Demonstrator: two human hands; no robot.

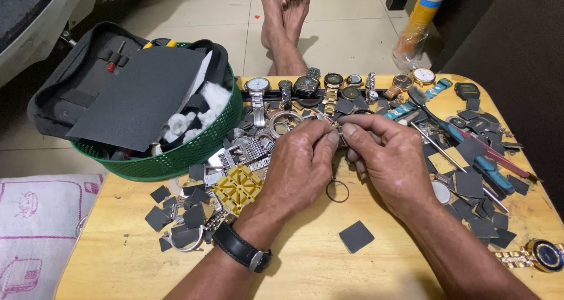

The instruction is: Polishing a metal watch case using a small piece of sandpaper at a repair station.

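My left hand (299, 162) and my right hand (385, 156) meet over the middle of a small wooden table (305, 270). Their thumbs and forefingers pinch a small metal watch part (336, 128) between them; what it is exactly is hidden by the fingers. A black wristwatch (242, 248) sits on my left wrist. A thin metal ring (337, 191) lies on the table just below the hands. A yellow plastic watch holder (237, 187) lies left of my left hand.
A row of wristwatches (332, 85) lines the far table edge. A green basket (176, 159) with a dark sandpaper sheet (138, 97) and cotton stands at left. Dark sandpaper squares (356, 236), blue-handled tools (482, 162) and a gold watch (543, 256) lie around. Bare feet (285, 18) rest beyond.
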